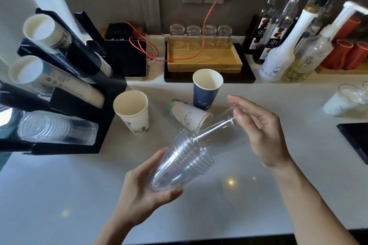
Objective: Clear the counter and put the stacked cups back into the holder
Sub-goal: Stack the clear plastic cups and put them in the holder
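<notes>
I am holding the clear stack (185, 163) in my left hand (139, 201), fingers curled under its closed end and thumb pressing along the lower side. My right hand (262, 131) is pinching one more clear cup (221, 131) at its rim, thumb and fingertips (238, 113) narrow on the thin plastic, and I am feeding it into the open end of the stack. Both are tilted, hanging above the counter (59, 185), not resting on it.

The worry is the grip at my right fingertips: the rim is thin and slick, and if I am pushing at an angle the cup could jam crooked, buckle, or pop out of the pinch. My left palm is only cradling the stack's base, so a hard push could slide the whole stack down and out toward my wrist.

Just beyond my right fingers a tipped paper cup (189, 115) is lying on its side, with the blue cup (206, 89) standing behind it and a white cup (132, 111) standing further to my left. Swinging the long stack leftward to the holder (83, 109) could knock any of them over. The holder's bottom slot, well past my left fingertips, is already looking full of clear cups (57, 127); I am judging that forcing the stack in there could spill it. The paper cups are not yet collected.
</notes>
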